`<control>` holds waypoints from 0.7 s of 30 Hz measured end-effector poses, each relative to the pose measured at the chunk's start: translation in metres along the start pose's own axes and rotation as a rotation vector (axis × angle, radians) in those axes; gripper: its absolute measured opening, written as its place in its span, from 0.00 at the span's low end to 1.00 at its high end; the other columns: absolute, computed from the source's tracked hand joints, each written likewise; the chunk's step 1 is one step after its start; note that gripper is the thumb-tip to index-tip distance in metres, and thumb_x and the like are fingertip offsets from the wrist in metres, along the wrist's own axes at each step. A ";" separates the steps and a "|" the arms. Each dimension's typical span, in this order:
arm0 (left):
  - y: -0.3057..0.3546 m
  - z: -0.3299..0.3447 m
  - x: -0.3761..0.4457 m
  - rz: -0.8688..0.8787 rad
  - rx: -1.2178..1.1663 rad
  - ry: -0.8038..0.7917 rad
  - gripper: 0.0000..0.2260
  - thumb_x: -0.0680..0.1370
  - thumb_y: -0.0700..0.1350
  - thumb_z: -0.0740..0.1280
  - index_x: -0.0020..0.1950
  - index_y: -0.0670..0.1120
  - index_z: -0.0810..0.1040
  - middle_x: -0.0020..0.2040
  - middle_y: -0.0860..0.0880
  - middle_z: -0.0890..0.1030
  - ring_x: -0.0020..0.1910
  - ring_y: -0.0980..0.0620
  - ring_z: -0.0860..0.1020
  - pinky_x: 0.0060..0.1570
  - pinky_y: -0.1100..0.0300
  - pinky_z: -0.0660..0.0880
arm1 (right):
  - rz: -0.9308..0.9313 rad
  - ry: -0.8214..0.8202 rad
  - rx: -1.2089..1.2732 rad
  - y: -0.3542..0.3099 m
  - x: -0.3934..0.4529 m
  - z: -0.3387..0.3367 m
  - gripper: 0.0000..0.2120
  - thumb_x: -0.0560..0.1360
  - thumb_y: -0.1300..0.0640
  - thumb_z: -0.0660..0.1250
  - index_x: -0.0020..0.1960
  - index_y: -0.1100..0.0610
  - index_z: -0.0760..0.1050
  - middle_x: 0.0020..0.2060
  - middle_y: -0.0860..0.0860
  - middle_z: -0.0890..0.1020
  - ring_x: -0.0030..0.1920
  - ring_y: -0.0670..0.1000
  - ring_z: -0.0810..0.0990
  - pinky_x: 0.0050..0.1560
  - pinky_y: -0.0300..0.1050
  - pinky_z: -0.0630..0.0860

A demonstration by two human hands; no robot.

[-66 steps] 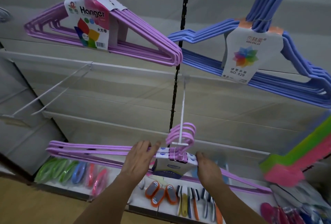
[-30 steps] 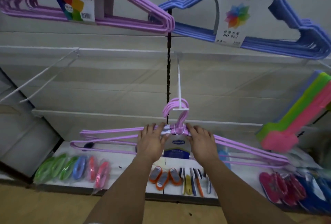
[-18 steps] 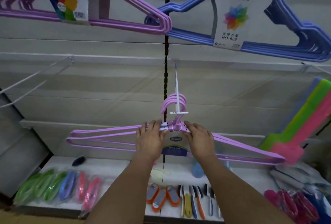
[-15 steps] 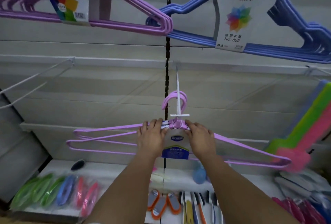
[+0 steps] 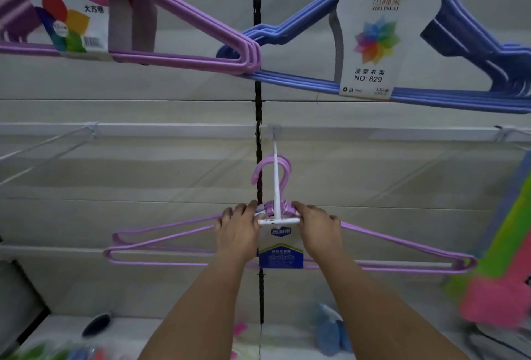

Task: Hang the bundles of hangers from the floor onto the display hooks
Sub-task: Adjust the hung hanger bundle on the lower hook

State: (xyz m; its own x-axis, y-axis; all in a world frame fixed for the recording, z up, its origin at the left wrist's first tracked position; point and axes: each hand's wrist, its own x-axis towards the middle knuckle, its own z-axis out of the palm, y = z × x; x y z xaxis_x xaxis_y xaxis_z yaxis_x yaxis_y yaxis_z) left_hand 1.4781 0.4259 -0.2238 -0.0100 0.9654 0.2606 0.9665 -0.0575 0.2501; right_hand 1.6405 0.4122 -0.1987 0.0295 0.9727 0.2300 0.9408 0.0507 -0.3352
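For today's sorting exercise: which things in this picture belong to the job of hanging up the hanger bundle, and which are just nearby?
Part of the job:
left hand
right hand
purple hanger bundle
white hook

Just nearby:
blue hangers
upper purple hangers
empty hook on the left
green and pink items

my left hand [image 5: 237, 234] and right hand [image 5: 317, 231] now higher than two seconds ago, the purple hanger bundle [image 5: 161, 244] lifted and levelled, its hooks [image 5: 273, 171] slid farther back along the white display hook [image 5: 276, 184], past the crossbar tip
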 end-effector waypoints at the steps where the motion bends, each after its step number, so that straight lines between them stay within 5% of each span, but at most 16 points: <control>1: 0.000 0.000 0.003 0.007 0.014 0.004 0.21 0.83 0.55 0.50 0.75 0.56 0.57 0.70 0.51 0.67 0.68 0.46 0.64 0.64 0.51 0.65 | 0.003 -0.006 0.003 0.000 0.004 0.000 0.19 0.82 0.55 0.52 0.71 0.46 0.65 0.55 0.50 0.79 0.58 0.54 0.75 0.63 0.51 0.64; 9: -0.003 0.000 0.014 -0.016 -0.124 -0.087 0.22 0.83 0.56 0.50 0.76 0.56 0.55 0.74 0.51 0.62 0.74 0.46 0.56 0.72 0.48 0.56 | 0.004 -0.007 0.004 0.003 0.019 0.010 0.18 0.82 0.50 0.54 0.71 0.46 0.66 0.56 0.51 0.78 0.58 0.55 0.76 0.60 0.50 0.67; 15: -0.001 0.004 0.018 -0.070 -0.113 -0.157 0.24 0.83 0.55 0.48 0.78 0.51 0.51 0.78 0.49 0.52 0.77 0.46 0.48 0.73 0.47 0.45 | 0.011 -0.054 0.002 -0.001 0.015 0.011 0.21 0.82 0.51 0.53 0.74 0.51 0.59 0.65 0.52 0.72 0.66 0.55 0.69 0.68 0.55 0.62; 21: -0.003 0.014 0.005 -0.068 -0.093 -0.041 0.22 0.81 0.53 0.52 0.74 0.49 0.60 0.72 0.45 0.64 0.71 0.43 0.62 0.69 0.48 0.62 | 0.036 -0.067 -0.068 0.000 -0.003 0.001 0.26 0.79 0.56 0.55 0.76 0.52 0.53 0.72 0.52 0.64 0.69 0.55 0.65 0.70 0.56 0.59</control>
State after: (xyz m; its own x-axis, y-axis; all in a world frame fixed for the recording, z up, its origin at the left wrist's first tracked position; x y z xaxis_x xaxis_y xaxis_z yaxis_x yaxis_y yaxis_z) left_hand 1.4783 0.4349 -0.2360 -0.0620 0.9774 0.2019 0.9361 -0.0132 0.3514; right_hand 1.6407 0.4097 -0.2000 0.0435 0.9868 0.1561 0.9604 0.0017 -0.2785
